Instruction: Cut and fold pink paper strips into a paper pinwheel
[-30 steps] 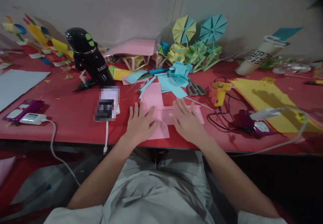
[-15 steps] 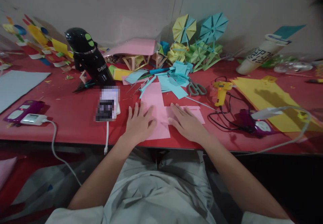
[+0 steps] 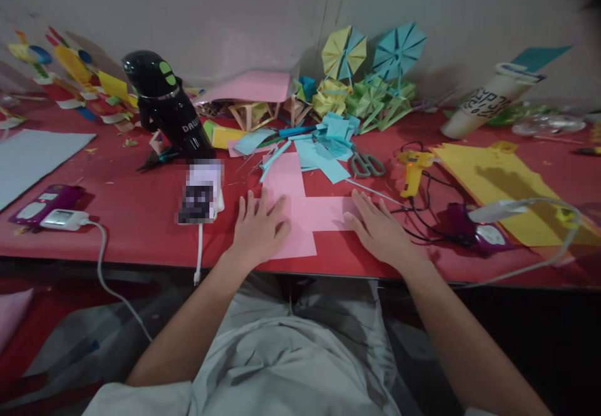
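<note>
Pink paper lies flat near the table's front edge, with one part running front to back and an arm reaching to the right. My left hand rests with spread fingers on the left side of it, the fingertips near the paper's left edge. Over the right end of the pink arm lies my right hand, palm down, fingers stretched out. Whatever part of the paper is under the palms is hidden. Cyan paper pieces and scissors lie just behind the pink paper.
A phone and a tilted black bottle stand to the left. At the right are a yellow glue gun, cables, a purple power strip and yellow sheets. Folded paper models line the wall.
My right hand has slid to the right along the pink arm, uncovering more of its middle. My left hand has stayed in nearly the same place.
</note>
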### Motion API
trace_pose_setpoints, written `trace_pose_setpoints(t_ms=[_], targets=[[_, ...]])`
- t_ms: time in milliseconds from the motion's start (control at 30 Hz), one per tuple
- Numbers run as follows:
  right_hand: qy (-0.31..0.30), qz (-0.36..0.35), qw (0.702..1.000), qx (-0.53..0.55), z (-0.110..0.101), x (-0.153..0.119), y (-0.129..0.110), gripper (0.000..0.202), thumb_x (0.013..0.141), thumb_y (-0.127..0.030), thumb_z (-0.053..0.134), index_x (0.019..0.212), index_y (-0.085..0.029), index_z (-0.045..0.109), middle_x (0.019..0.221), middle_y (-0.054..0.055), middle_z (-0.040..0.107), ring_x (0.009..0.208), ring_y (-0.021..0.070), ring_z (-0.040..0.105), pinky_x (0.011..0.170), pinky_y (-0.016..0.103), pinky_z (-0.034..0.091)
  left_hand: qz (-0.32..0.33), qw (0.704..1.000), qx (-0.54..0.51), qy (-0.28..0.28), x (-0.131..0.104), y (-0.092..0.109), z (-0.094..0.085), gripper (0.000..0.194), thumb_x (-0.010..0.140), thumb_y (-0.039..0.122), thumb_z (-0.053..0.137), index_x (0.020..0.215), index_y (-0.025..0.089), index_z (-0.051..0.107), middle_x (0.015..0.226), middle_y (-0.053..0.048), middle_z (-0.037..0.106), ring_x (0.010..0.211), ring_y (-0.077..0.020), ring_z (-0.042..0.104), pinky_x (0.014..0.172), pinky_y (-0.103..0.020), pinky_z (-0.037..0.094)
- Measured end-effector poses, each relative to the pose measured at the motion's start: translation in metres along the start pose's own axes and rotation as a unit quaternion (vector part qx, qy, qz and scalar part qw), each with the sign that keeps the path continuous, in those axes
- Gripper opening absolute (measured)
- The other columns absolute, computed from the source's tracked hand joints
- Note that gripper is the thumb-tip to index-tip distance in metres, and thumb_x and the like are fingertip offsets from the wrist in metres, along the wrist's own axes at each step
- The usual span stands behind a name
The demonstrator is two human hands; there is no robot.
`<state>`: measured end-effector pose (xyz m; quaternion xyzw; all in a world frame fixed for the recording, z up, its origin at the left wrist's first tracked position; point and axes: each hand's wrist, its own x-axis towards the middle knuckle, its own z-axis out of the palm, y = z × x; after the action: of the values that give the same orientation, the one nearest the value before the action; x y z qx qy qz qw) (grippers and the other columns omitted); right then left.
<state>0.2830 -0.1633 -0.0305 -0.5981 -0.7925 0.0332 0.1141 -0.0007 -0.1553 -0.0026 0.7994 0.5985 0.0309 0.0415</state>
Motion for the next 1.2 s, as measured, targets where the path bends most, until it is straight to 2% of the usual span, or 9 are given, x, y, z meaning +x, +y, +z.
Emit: trace_pose_setpoints(t_ms=[233, 367, 467, 567, 633, 733, 833, 1067, 1200], targets=[[0.028, 0.004, 0.999, -0.032, 0.004, 0.002, 0.002, 0.064, 0.101, -0.041, 0.030, 0.149, 0.002, 0.036, 0.153, 0.022, 0.042, 0.144, 0.0300, 0.038, 0.118, 0.049, 0.031, 0.005, 1.000, 0.016, -0.012, 0.001, 0.000, -0.003, 0.056, 0.099, 0.049, 0.030, 0.153, 0.032, 0.035, 0.163, -0.008, 0.027, 0.149, -0.0408, 0.024, 0.120, -0.060, 0.019], [0.062, 0.002, 0.997, -0.035, -0.003, 0.007, 0.001, 0.050, 0.101, -0.032, 0.031, 0.140, -0.008, 0.052, 0.145, 0.016, 0.054, 0.135, 0.0280, 0.050, 0.118, 0.051, 0.030, 0.027, 0.999, 0.039, 0.012, 0.006, 0.000, -0.008, 0.051, 0.101, 0.040, 0.030, 0.148, 0.028, 0.045, 0.157, -0.008, 0.040, 0.146, -0.0351, 0.032, 0.120, -0.056, 0.024], [0.070, 0.000, 0.997, -0.026, -0.013, 0.019, 0.002, 0.039, 0.099, -0.027, 0.037, 0.119, -0.016, 0.068, 0.131, 0.011, 0.066, 0.121, 0.0272, 0.061, 0.114, 0.050, 0.034, 0.056, 0.997, 0.042, 0.037, 0.016, 0.000, -0.014, 0.044, 0.100, 0.029, 0.034, 0.134, 0.023, 0.060, 0.150, -0.008, 0.049, 0.138, -0.0312, 0.043, 0.111, -0.048, 0.039], [0.045, -0.017, 0.999, -0.013, -0.019, 0.034, 0.004, 0.032, 0.094, -0.022, 0.046, 0.114, -0.016, 0.071, 0.120, 0.011, 0.071, 0.111, 0.0291, 0.064, 0.102, 0.047, 0.045, 0.060, 0.997, 0.025, 0.036, 0.031, 0.001, -0.020, 0.037, 0.097, 0.022, 0.039, 0.111, 0.021, 0.072, 0.137, -0.008, 0.059, 0.123, -0.0309, 0.052, 0.096, -0.046, 0.048], [0.025, -0.038, 0.999, 0.002, -0.021, 0.046, 0.006, 0.031, 0.090, -0.018, 0.050, 0.114, -0.016, 0.071, 0.116, 0.012, 0.071, 0.110, 0.0297, 0.063, 0.097, 0.046, 0.047, 0.064, 0.998, -0.005, 0.025, 0.040, 0.000, -0.024, 0.032, 0.095, 0.020, 0.042, 0.100, 0.019, 0.074, 0.122, -0.009, 0.066, 0.113, -0.0283, 0.057, 0.092, -0.044, 0.048], [-0.014, -0.096, 0.994, 0.046, -0.022, 0.061, 0.009, 0.029, 0.088, -0.015, 0.051, 0.107, -0.016, 0.072, 0.109, 0.012, 0.070, 0.107, 0.0271, 0.062, 0.095, 0.042, 0.047, 0.068, 0.996, -0.059, 0.012, 0.051, -0.004, -0.028, 0.024, 0.091, 0.017, 0.049, 0.095, 0.017, 0.073, 0.109, -0.009, 0.068, 0.105, -0.0246, 0.060, 0.089, -0.039, 0.048], [-0.043, -0.128, 0.986, 0.101, -0.024, 0.073, 0.012, 0.019, 0.089, -0.021, 0.053, 0.095, -0.017, 0.071, 0.099, 0.010, 0.069, 0.098, 0.0240, 0.062, 0.089, 0.037, 0.048, 0.050, 0.992, -0.110, -0.022, 0.058, -0.008, -0.031, 0.019, 0.085, 0.013, 0.054, 0.094, 0.017, 0.070, 0.105, -0.008, 0.068, 0.099, -0.0218, 0.061, 0.084, -0.035, 0.048], [-0.093, -0.122, 0.972, 0.178, -0.029, 0.088, 0.000, 0.011, 0.086, -0.027, 0.059, 0.088, -0.019, 0.067, 0.090, 0.006, 0.067, 0.082, 0.0179, 0.061, 0.074, 0.030, 0.048, 0.030, 0.988, -0.121, -0.091, 0.074, -0.010, -0.040, 0.023, 0.077, 0.012, 0.058, 0.095, 0.021, 0.069, 0.106, -0.006, 0.070, 0.098, -0.0226, 0.062, 0.082, -0.035, 0.047], [-0.106, -0.116, 0.968, 0.194, -0.028, 0.094, -0.010, 0.012, 0.086, -0.025, 0.059, 0.093, -0.020, 0.067, 0.090, 0.005, 0.069, 0.080, 0.0174, 0.062, 0.071, 0.028, 0.047, 0.055, 0.989, -0.118, -0.070, 0.073, -0.007, -0.042, 0.023, 0.076, 0.011, 0.055, 0.091, 0.021, 0.070, 0.104, -0.005, 0.071, 0.095, -0.0212, 0.063, 0.081, -0.034, 0.047]])
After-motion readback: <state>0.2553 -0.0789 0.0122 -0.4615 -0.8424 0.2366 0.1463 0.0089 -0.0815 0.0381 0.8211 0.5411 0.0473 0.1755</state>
